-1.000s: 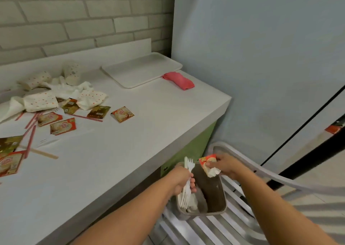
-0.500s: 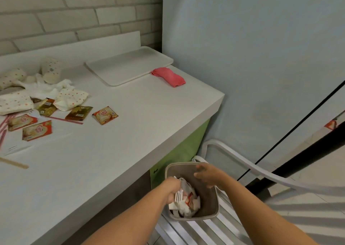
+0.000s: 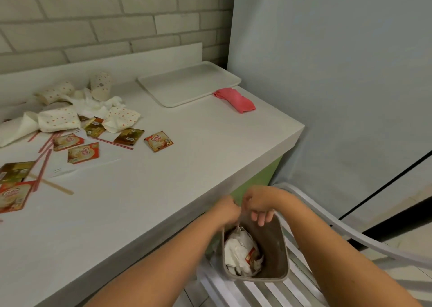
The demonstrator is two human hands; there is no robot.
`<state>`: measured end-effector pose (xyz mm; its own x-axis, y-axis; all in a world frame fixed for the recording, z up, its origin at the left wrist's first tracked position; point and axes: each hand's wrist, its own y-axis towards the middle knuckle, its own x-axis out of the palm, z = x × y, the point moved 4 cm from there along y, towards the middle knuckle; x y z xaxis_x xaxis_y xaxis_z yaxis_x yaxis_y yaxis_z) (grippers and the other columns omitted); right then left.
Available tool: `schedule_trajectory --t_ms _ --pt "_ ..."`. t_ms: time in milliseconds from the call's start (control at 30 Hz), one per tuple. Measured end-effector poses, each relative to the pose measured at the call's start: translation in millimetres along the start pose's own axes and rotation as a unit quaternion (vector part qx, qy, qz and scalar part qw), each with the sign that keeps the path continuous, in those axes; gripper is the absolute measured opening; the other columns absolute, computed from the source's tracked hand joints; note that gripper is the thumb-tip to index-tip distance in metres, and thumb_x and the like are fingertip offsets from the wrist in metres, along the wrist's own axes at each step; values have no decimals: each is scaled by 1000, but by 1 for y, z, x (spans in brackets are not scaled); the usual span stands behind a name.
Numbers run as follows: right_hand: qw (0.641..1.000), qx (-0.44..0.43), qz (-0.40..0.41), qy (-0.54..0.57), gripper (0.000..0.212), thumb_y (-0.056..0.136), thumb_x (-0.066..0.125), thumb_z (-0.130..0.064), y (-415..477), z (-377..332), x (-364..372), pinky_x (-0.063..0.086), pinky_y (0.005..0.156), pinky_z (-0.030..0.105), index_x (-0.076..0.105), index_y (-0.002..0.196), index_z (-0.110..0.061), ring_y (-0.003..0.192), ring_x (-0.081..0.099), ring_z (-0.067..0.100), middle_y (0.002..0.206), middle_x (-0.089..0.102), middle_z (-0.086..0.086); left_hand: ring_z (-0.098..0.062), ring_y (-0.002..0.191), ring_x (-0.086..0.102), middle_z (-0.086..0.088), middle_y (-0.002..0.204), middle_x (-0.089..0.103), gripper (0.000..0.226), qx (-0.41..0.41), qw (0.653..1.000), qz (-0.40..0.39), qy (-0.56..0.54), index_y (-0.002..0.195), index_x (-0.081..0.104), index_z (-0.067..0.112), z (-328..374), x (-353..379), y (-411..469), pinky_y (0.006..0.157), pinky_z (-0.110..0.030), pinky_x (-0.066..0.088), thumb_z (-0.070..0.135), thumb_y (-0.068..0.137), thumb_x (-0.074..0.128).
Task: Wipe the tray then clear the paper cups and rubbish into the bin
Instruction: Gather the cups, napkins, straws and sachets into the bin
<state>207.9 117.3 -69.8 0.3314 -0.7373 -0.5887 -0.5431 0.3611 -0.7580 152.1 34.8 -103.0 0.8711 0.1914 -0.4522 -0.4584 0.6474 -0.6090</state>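
The load is gone from both hands. A second ago the left hand [image 3: 228,209] carried white plastic forks and the right hand [image 3: 263,202] a sachet with a scrap of tissue. Now that rubbish lies in the bin [image 3: 279,243] among the crumpled paper [image 3: 238,250]. The bin stands on a slatted chair [image 3: 257,290] just off the bench's near right edge.

Both hands hover close together over the bin's far rim. The right hand's grip is slack: its fingers hang loosely and hold nothing. The left is seen from the back with its fingers tucked under. A thin white sliver rises from the bin towards it, so I cannot tell whether its grip is empty.

One handful is cleared, but most of the job remains, I judge. The paper cups [image 3: 101,86], the sachets [image 3: 159,141], the red straws [image 3: 44,164] and a wooden stirrer [image 3: 52,185] still litter the far left of the bench [image 3: 163,190]. The tray [image 3: 189,84] sits bare at the far right corner, and the pink cloth [image 3: 235,100] lies just beside it.
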Motion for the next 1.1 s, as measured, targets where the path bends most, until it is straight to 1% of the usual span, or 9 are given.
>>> schedule_trajectory --t_ms 67,100,233,367,433,567,867,1000,1100 --pt "998 -18 30 -50 27 98 40 -13 -15 -27 -15 42 48 23 57 117 -5 47 56 14 64 61 8 -12 50 59 -11 77 62 25 17 1000 -1 -25 109 61 -3 10 -21 -16 51 -22 50 -6 89 46" --pt "995 -35 47 -75 25 97 40 -11 -23 -44 -20 40 49 23 58 114 -5 46 53 14 61 60 7 -13 48 57 -11 72 61 24 23 999 6 -38 110 60 -4 11 -36 -26 53 -22 51 -6 90 46" --pt "983 -103 100 -116 22 96 42 -12 -53 -101 -35 34 48 20 60 108 -7 47 46 11 59 56 2 -16 56 57 -14 87 61 24 36 995 60 -68 118 53 -2 9 -88 -58 64 -27 55 2 96 41" --pt "962 -186 147 -137 24 99 39 -19 -59 -167 -27 38 52 21 59 112 -12 57 51 13 79 61 4 -17 71 63 -11 104 64 28 54 979 183 -78 122 53 9 -26 -146 -90 76 -29 56 7 95 46" --pt "949 -228 164 -146 26 99 39 -22 -58 -199 -15 44 62 25 58 115 -15 70 54 17 92 61 5 -21 89 62 -10 112 62 28 66 963 252 -69 122 54 11 -49 -170 -111 82 -31 53 11 95 47" --pt "924 -302 163 -169 24 97 44 -21 -59 -263 21 50 84 34 59 115 -19 98 59 21 111 60 3 -12 86 50 -4 112 58 26 57 926 368 -64 120 54 14 -103 -212 -152 73 -21 40 13 94 50" --pt "867 -427 134 -218 21 91 54 -23 -74 -381 117 48 81 33 59 112 -22 96 60 21 113 61 3 -13 99 49 -2 109 46 24 -3 865 502 0 113 56 11 -227 -263 -246 80 -14 33 6 89 54" --pt "849 -462 122 -227 20 92 55 -22 -80 -416 158 47 76 31 63 109 -17 97 61 22 113 62 5 -20 108 49 -6 114 48 27 -65 842 535 26 113 58 11 -280 -274 -284 88 -25 42 4 87 53" --pt "836 -488 123 -220 21 92 55 -23 -83 -433 181 44 75 29 64 109 -13 102 58 23 115 60 5 -24 114 46 -6 120 47 29 -141 826 543 45 116 56 15 -317 -276 -306 93 -33 42 16 87 56"
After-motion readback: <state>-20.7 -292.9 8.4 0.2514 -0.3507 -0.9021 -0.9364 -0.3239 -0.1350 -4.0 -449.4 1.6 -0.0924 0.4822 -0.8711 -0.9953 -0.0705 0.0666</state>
